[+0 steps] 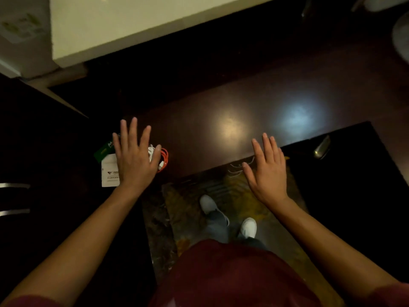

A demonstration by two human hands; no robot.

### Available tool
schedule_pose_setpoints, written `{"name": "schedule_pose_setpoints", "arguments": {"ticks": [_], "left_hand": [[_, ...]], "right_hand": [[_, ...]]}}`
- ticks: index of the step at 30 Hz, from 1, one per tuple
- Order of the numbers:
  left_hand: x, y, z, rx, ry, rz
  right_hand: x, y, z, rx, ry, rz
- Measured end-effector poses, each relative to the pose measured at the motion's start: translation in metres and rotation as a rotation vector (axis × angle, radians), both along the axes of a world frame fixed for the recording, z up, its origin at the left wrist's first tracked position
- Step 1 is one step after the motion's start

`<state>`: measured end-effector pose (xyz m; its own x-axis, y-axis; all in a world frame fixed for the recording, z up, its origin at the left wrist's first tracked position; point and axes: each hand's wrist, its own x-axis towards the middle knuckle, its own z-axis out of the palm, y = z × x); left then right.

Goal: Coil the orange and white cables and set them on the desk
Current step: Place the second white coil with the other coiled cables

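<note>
From my remote seat I see both hands spread flat above the dark, glossy wooden tabletop (232,111). My left hand (135,156) has its fingers straight and splayed, its grip open and holding nothing; it hangs over the bundled cables near the tabletop's left end. The coiled orange cable (164,159) pokes out just right of that hand's thumb, and the coiled white cable (152,151) sits touching it, mostly hidden under the palm. Whether the hand touches the coils, I cannot tell. Beside them to the left lie a white printed paper card (109,172) and a green tag (105,149). My right hand (266,171) is well apart, fingers straight, grip open, over the tabletop's near edge. Below, white shoes (249,227) stand on a patterned floor.
</note>
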<state>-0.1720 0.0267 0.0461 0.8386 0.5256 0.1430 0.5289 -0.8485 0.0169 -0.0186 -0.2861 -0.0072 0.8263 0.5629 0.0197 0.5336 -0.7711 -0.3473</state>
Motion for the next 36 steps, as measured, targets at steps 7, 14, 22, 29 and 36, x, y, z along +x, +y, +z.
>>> {"name": "schedule_pose_setpoints", "arguments": {"ticks": [7, 14, 22, 29, 36], "left_hand": [[0.062, -0.051, -0.011, 0.039, 0.059, -0.209], [0.119, -0.046, -0.038, 0.098, 0.195, -0.468], [0.176, -0.024, -0.099, 0.11, 0.305, -0.804], [0.2, -0.028, -0.129, -0.073, 0.245, -0.817], [0.202, -0.028, -0.13, -0.07, 0.253, -0.815]], "right_hand": [[-0.018, -0.048, -0.02, -0.001, 0.034, -0.136], [-0.032, -0.05, -0.079, -0.049, 0.106, -0.342], [-0.067, 0.004, -0.158, 0.082, 0.295, -0.681], [-0.054, 0.042, -0.194, 0.256, 0.566, -0.787], [-0.016, 0.058, -0.204, 0.334, 0.693, -0.839]]}}
